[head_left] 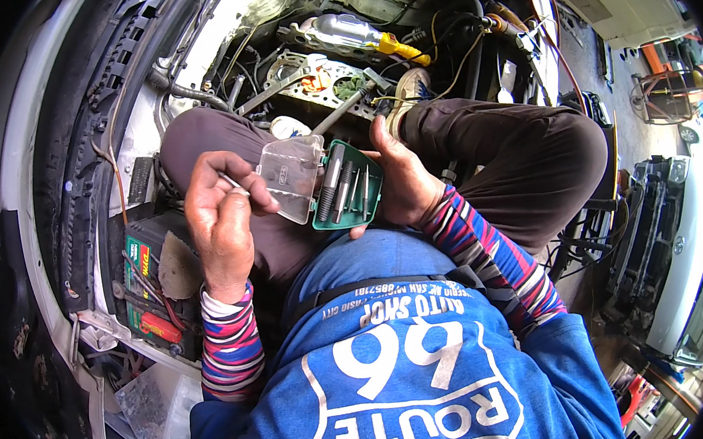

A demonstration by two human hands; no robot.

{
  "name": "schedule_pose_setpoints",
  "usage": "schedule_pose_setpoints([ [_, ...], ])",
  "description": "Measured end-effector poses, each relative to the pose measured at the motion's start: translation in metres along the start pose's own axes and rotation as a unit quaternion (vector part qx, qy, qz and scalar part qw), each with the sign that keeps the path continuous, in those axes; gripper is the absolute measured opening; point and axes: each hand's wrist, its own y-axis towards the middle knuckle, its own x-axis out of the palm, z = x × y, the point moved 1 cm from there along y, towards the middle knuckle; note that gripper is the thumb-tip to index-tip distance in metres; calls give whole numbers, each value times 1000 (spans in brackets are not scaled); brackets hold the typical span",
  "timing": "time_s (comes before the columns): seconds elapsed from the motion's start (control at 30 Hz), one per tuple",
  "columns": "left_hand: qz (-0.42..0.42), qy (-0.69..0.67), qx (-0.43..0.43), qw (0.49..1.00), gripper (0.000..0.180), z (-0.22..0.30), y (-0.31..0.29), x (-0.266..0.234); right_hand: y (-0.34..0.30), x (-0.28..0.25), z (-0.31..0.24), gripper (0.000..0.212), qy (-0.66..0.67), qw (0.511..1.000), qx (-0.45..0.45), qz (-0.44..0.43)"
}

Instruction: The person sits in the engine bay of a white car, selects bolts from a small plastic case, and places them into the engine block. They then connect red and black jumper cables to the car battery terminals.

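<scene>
My right hand cradles a small green plastic case from beneath and the side, thumb raised. Its clear lid is swung open towards my left hand. Inside lie several screw extractors, fluted metal bits graded from thick to thin. My left hand is closed beside the lid, pinching a small slim metal bit between thumb and fingers; part of it is hidden by the fingers.
I sit cross-legged inside a car's engine bay. Ahead lie a bare engine block face, a yellow-handled work lamp, a hammer and loose wires. A battery stands at my left. A white vehicle is beyond on the right.
</scene>
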Motion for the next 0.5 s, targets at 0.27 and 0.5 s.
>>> schedule_pose_setpoints([
  [0.27,51,109,58,991,24,6,-7,5,-4,-1,-2,111,13,999,-29,-14],
  [0.5,-38,46,-21,998,23,19,-8,26,-6,1,-2,112,-13,1000,-11,6],
])
